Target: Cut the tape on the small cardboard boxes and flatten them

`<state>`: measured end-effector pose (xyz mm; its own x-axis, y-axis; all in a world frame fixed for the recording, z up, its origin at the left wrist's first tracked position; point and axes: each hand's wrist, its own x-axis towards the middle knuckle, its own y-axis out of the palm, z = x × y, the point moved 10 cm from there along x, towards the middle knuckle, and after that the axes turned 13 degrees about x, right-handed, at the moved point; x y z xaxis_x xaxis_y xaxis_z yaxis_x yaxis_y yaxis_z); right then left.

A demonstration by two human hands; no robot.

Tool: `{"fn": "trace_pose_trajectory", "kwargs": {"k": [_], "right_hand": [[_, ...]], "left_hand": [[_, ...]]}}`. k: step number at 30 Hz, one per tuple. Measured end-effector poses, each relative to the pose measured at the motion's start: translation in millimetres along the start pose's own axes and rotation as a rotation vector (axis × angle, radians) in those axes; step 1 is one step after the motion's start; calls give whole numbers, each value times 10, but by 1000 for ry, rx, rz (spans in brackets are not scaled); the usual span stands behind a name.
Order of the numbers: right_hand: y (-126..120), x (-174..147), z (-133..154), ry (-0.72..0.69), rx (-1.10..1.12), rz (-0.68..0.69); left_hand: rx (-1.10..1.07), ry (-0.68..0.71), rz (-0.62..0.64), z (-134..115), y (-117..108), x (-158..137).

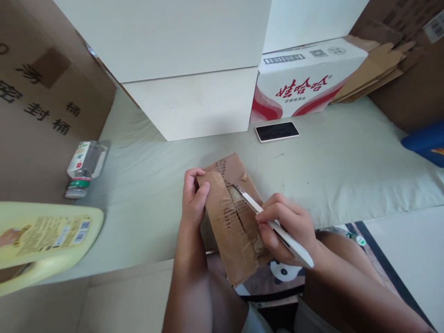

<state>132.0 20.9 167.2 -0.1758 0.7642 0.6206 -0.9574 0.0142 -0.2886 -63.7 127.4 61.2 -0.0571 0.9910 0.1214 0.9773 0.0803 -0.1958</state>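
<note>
A brown cardboard box (222, 217), wrapped in wrinkled clear tape, lies tilted over the near edge of the cloth-covered surface, above my legs. My left hand (194, 194) grips its left side, thumb on the top face. In my right hand (291, 226) is a white utility knife (279, 231), held like a pen. The blade tip touches the top face at the taped seam, near the upper middle. A dark slit runs along the seam below the tip, and the tape around it is creased and torn. The box's underside is hidden.
Beyond the box lies a phone (277, 132), before a white-and-red carton (305, 83) and white boxes (208, 106). A clear bottle (85, 166) lies left, near a yellow jug (52, 236) and a large carton (38, 115). Something blue (425, 143) sits at right.
</note>
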Motion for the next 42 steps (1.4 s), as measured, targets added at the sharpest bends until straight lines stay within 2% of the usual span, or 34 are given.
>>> {"fn": "trace_pose_trajectory", "kwargs": {"k": [10, 16, 21, 32, 38, 42], "right_hand": [[4, -19, 4, -8, 12, 14], [22, -23, -58, 47, 17, 1], [-22, -28, 2, -14, 23, -35], [-65, -47, -6, -34, 99, -89], [-13, -32, -2, -13, 39, -26], [-51, -42, 3, -14, 78, -68]], "left_hand": [[13, 5, 4, -4, 2, 0], [-9, 0, 6, -19, 15, -4], [-8, -8, -5, -19, 8, -3], [-20, -20, 3, -7, 16, 0], [-24, -32, -6, 18, 0, 0], [-22, -39, 6, 16, 16, -6]]}}
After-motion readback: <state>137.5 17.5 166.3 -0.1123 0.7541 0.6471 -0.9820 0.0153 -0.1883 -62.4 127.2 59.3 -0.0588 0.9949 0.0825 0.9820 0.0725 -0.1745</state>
